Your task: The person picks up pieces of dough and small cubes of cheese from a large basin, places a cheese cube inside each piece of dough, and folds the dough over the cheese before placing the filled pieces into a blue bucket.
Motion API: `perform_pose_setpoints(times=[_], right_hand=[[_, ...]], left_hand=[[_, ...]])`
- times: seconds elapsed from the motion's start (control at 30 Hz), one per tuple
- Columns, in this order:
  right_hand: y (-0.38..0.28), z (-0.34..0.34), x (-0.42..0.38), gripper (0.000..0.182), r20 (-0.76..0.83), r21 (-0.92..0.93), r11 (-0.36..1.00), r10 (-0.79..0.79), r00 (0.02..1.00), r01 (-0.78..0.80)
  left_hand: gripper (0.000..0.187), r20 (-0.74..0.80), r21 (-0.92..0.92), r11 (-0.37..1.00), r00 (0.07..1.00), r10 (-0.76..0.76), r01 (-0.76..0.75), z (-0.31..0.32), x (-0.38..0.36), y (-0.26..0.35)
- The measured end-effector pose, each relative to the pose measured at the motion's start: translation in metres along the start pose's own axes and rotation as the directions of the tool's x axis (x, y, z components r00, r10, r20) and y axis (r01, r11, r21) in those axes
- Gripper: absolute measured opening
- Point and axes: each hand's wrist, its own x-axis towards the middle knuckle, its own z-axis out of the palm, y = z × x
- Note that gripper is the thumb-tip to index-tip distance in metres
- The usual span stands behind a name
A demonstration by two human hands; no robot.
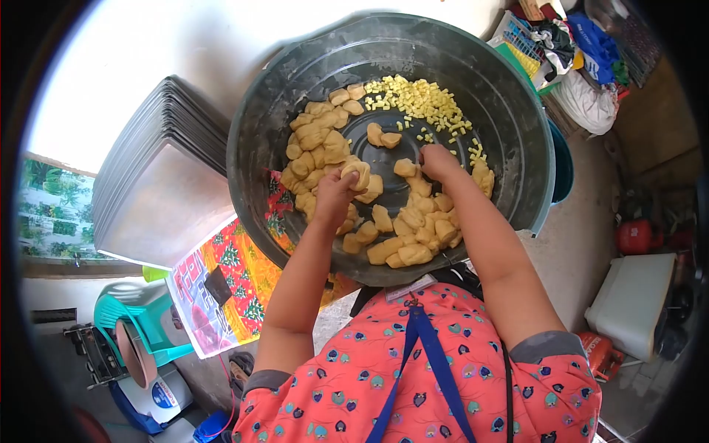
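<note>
A big dark round tub (480, 55) holds many lumps of tan dough (317, 136) along its left side and front. Small pale-yellow cubes (421, 100), which look like cheese, are heaped at its far right. My left hand (336, 198) grips a dough piece (357, 172) above the left-hand lumps. Reaching in from the right, my right hand (438, 162) is closed near the edge of the yellow cubes; whatever its fingers hold is hidden. Two small dough pieces (382, 137) lie together on the tub's floor between the hands and the cubes.
Left of the tub leans a stack of metal trays (170, 184) on a colourful printed cloth (221, 288). A green plastic chair (140, 317) stands lower left. Baskets and bags (583, 96) are piled upper right, with a white container (631, 303) at right.
</note>
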Motion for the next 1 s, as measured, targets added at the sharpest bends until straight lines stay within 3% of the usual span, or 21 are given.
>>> perform_pose_setpoints(times=[0.1, 0.2, 0.27, 0.37, 0.47, 0.57, 0.67, 0.77, 0.8, 0.87, 0.97, 1.0], right_hand=[[-0.007, -0.006, -0.005, 0.012, -0.076, -0.071, 0.995, 0.057, 0.995, -0.063], [-0.046, -0.049, -0.025, 0.020, -0.131, 0.350, 0.918, -0.150, 0.980, 0.187], [-0.068, -0.062, -0.043, 0.022, -0.056, 0.709, 0.675, -0.233, 0.971, 0.203], [-0.082, -0.038, -0.051, 0.022, 0.023, 0.849, 0.511, -0.292, 0.956, 0.136], [-0.076, -0.009, -0.043, 0.023, 0.016, 0.827, 0.541, -0.296, 0.955, 0.153], [-0.079, -0.013, -0.050, 0.026, -0.127, 0.670, 0.678, -0.297, 0.947, 0.302], [-0.081, -0.011, -0.056, 0.027, -0.050, 0.836, 0.539, -0.107, 0.993, 0.101], [-0.076, -0.020, -0.053, 0.030, 0.276, 0.908, 0.384, -0.252, 0.928, -0.166], [-0.076, -0.022, -0.051, 0.029, 0.261, 0.885, 0.441, -0.208, 0.943, -0.148], [-0.077, -0.025, -0.049, 0.029, 0.220, 0.826, 0.551, -0.121, 0.968, -0.119], [-0.078, -0.015, -0.052, 0.024, -0.181, 0.577, 0.791, -0.121, 0.976, 0.205], [-0.079, -0.010, -0.053, 0.023, -0.264, 0.548, 0.787, -0.159, 0.951, 0.284]], left_hand=[[0.021, -0.010, -0.097, 0.995, 0.999, -0.030, 0.029, 0.001, -0.001, 0.000], [0.022, 0.007, -0.077, 0.997, 1.000, -0.015, 0.016, 0.002, 0.000, -0.003], [0.022, 0.015, 0.005, 1.000, 1.000, -0.006, 0.006, 0.007, -0.003, -0.003], [0.022, 0.030, 0.124, 0.992, 0.999, 0.013, -0.017, 0.008, -0.001, -0.008], [0.021, 0.059, 0.108, 0.994, 0.998, -0.007, 0.000, 0.008, -0.003, -0.008], [0.023, 0.073, 0.035, 0.999, 0.997, -0.035, 0.032, 0.012, -0.006, -0.005], [0.027, 0.103, -0.003, 0.999, 0.994, -0.040, 0.040, 0.024, -0.012, 0.007], [0.030, 0.132, 0.016, 1.000, 0.991, -0.022, 0.020, 0.023, -0.014, 0.011], [0.030, 0.143, 0.029, 1.000, 0.990, -0.016, 0.012, 0.022, -0.014, 0.011], [0.030, 0.149, 0.095, 0.995, 0.989, 0.024, -0.039, 0.020, -0.010, 0.006], [0.026, 0.140, 0.080, 0.997, 0.990, 0.000, -0.012, 0.022, -0.010, 0.005], [0.024, 0.134, 0.054, 0.998, 0.991, -0.023, 0.016, 0.023, -0.010, 0.004]])
